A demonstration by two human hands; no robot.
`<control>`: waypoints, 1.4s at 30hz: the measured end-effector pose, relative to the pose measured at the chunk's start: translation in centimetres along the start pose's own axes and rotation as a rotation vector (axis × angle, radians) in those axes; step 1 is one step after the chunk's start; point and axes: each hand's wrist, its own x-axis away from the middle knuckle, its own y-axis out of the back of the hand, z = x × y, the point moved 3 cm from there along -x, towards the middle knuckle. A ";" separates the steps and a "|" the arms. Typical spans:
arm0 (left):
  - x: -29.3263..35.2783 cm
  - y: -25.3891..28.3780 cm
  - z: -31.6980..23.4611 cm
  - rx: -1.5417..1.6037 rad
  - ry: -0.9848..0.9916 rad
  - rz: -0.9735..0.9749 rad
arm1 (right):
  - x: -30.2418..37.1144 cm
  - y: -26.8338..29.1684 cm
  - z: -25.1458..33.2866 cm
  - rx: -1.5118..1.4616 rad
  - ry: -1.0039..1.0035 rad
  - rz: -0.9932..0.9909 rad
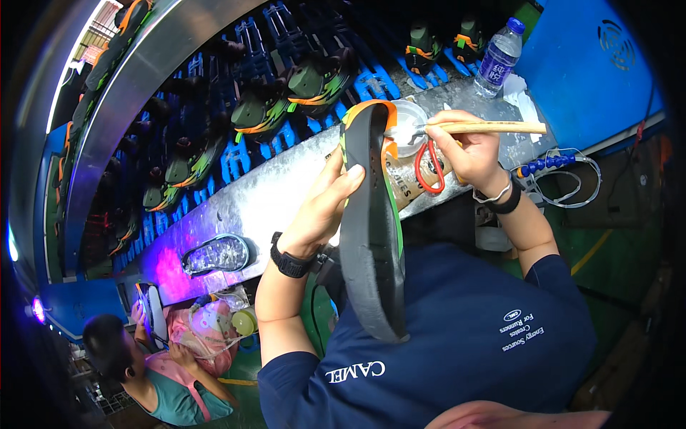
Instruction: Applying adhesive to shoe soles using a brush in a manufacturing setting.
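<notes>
A long black shoe sole (368, 236) with an orange and green edge stands nearly upright in front of me. My left hand (330, 193) is closed around its left side, the thumb pressed on the black face. In my right hand (468, 151) is a brush (500, 127) with a pale wooden handle, pinched between thumb and fingers. Its metal-looking tip points left at the sole's orange upper end; whether it touches is hard to tell. Just behind the tip sits a translucent bowl (413, 107) with white contents. Below my right hand lies a red loop handle (419, 171) beside a brown printed roll.
Beyond the metal bench (286, 171), blue racks (371, 82) carry several green-and-orange shoes (318, 82). A water bottle (499, 58) stands at the back right, near a blue cabinet (586, 57). Another sole (216, 254) lies on the bench. A co-worker (153, 372) sits at lower left holding a sole.
</notes>
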 end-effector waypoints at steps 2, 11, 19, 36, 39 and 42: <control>-0.3 0.0 -0.3 -0.056 -0.040 0.002 | 0.4 -0.3 0.1 -0.025 -0.043 0.015; -1.3 0.8 -0.6 -0.123 -0.063 -0.005 | 1.9 -0.7 2.5 0.004 0.047 0.119; -2.1 1.5 -1.2 -0.184 -0.101 0.005 | 2.9 -0.3 4.5 0.079 0.100 0.201; -2.4 1.6 -6.8 -0.226 -0.368 -0.206 | 4.9 3.7 4.0 -0.377 -0.087 -0.143; -1.5 1.3 -12.3 -0.360 -0.674 -0.308 | 5.6 6.1 2.4 -0.415 -0.081 -0.291; -1.3 -0.1 -17.5 -0.353 -1.028 -0.275 | 6.9 7.5 0.8 -0.416 -0.133 -0.411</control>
